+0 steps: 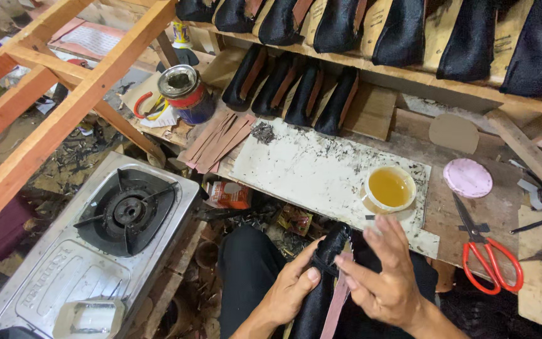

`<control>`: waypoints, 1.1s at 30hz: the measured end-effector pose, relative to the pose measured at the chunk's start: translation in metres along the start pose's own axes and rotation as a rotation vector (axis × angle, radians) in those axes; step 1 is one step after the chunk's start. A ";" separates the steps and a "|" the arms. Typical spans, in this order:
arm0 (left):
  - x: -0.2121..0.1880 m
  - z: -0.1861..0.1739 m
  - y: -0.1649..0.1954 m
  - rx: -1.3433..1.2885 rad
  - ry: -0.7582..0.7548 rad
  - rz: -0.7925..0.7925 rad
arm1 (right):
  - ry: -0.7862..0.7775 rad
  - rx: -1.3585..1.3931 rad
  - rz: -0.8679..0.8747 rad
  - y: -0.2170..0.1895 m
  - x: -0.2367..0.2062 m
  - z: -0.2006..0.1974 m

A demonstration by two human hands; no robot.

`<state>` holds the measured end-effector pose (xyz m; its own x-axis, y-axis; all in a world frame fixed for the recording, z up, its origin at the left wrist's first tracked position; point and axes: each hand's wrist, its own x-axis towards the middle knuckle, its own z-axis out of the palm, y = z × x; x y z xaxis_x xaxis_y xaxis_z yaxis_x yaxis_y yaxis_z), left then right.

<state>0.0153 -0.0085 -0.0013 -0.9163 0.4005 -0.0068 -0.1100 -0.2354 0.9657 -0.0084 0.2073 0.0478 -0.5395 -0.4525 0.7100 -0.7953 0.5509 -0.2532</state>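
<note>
Cluttered workbench (472,207), left hand (293,285) grip clamped on black shoe upper (324,282), right hand (381,276) fingers apart

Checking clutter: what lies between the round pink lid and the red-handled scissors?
Head view: only bare wooden bench between the round pink lid and the red-handled scissors.

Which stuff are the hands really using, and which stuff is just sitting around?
In use:
- left hand and right hand, both on the black shoe piece
- brown strip lying along it

Just lying about:
- tub of yellow liquid
- red scissors
- pink lid
- gas stove
- tin can
</note>
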 end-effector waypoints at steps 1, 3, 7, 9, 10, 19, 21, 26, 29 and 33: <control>0.000 0.000 -0.001 0.011 0.000 0.010 | -0.028 0.014 -0.002 -0.002 0.001 0.000; -0.001 -0.001 -0.004 -0.005 0.009 0.004 | -0.077 0.041 -0.011 -0.004 0.001 0.000; 0.000 -0.006 -0.014 -0.061 0.073 -0.022 | -0.113 0.014 0.068 0.008 -0.001 -0.005; -0.002 -0.007 -0.019 -0.115 0.108 -0.034 | -0.122 -0.086 0.229 0.029 -0.002 -0.011; -0.003 -0.011 -0.020 -0.163 0.118 -0.040 | -0.128 -0.152 0.301 0.043 -0.001 -0.013; -0.011 -0.020 -0.020 -0.240 0.049 0.060 | -0.431 -0.525 0.501 0.128 0.006 -0.011; -0.013 -0.024 -0.021 -0.268 0.033 0.041 | -0.424 -0.553 0.485 0.127 0.000 -0.010; -0.012 -0.024 -0.023 -0.291 -0.013 0.017 | -0.156 -0.219 0.572 0.111 -0.007 -0.020; -0.010 -0.021 -0.020 -0.141 -0.048 0.050 | -0.164 0.044 0.673 0.084 0.001 -0.035; -0.004 -0.011 -0.012 -0.113 -0.120 0.061 | -0.096 0.402 0.459 0.028 0.008 -0.035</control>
<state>0.0159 -0.0168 -0.0156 -0.8708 0.4838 0.0881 -0.1050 -0.3580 0.9278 -0.0249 0.2440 0.0694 -0.8592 -0.3031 0.4122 -0.5077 0.4054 -0.7602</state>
